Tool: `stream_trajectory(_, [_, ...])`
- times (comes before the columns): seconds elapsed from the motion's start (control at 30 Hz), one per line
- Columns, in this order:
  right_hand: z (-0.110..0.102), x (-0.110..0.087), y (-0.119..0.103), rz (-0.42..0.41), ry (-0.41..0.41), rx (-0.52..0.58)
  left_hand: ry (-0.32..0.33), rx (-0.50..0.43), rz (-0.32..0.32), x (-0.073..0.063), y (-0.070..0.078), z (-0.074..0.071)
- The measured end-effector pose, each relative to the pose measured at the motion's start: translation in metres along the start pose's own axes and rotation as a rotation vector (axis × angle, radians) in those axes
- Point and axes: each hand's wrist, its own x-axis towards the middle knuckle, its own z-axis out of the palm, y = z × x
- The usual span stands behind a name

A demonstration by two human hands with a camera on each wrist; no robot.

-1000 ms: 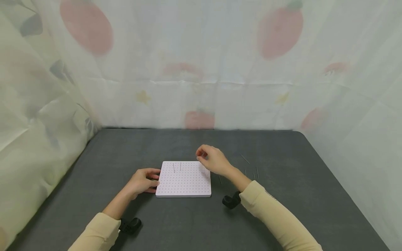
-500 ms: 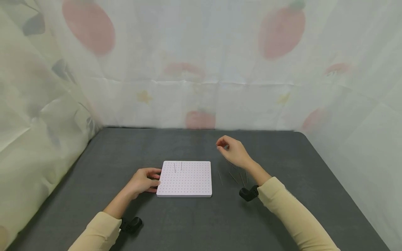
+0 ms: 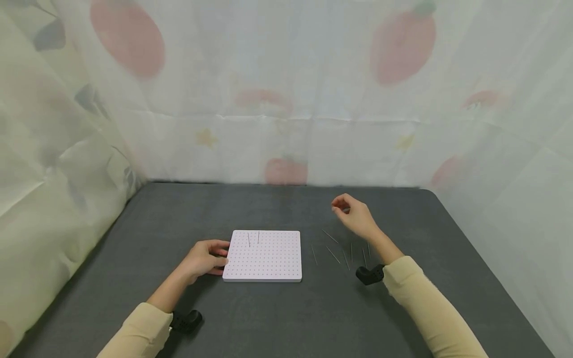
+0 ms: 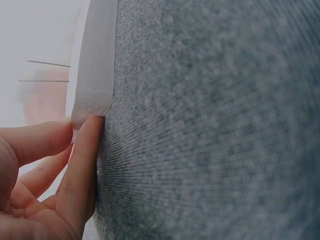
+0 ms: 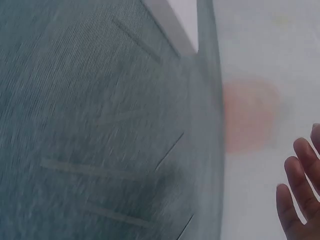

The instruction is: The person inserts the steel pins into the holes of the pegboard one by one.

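Note:
A white board (image 3: pixel 268 263) with rows of small holes lies flat on the dark table. My left hand (image 3: pixel 200 259) pinches its left edge between thumb and fingers; the left wrist view shows a fingertip against the board's side (image 4: pixel 95 55). Two thin metal pins (image 3: pixel 248 240) stand upright near the board's far left. To the right of the board and above the table hovers my right hand (image 3: pixel 355 217), its fingers loosely bent, with nothing seen in it. Below it, several similar loose pins (image 3: pixel 333 254) lie scattered.
The table (image 3: pixel 268 318) ends at a pale printed curtain (image 3: pixel 340 149) behind, with more curtain on both sides. A black wrist device (image 3: pixel 369 275) sits on the right wrist, and another wrist device (image 3: pixel 188 321) on the left.
My right hand has travelled from above the board's far right corner out to the right, uncovering more of the loose pins. The left hand stays at the board's edge.

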Motion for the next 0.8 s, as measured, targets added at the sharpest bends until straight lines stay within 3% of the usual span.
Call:
stream_trajectory(0.3, [-0.004,-0.010,0.028,0.138,-0.023,-0.014,0.005,-0.006,-0.003,0.001,-0.001,0.001])
stream_trajectory(0.8, [0.004,-0.019,0.059,0.210,-0.061,-0.102,0.004,-0.015,-0.006,-0.001,0.000,0.002])
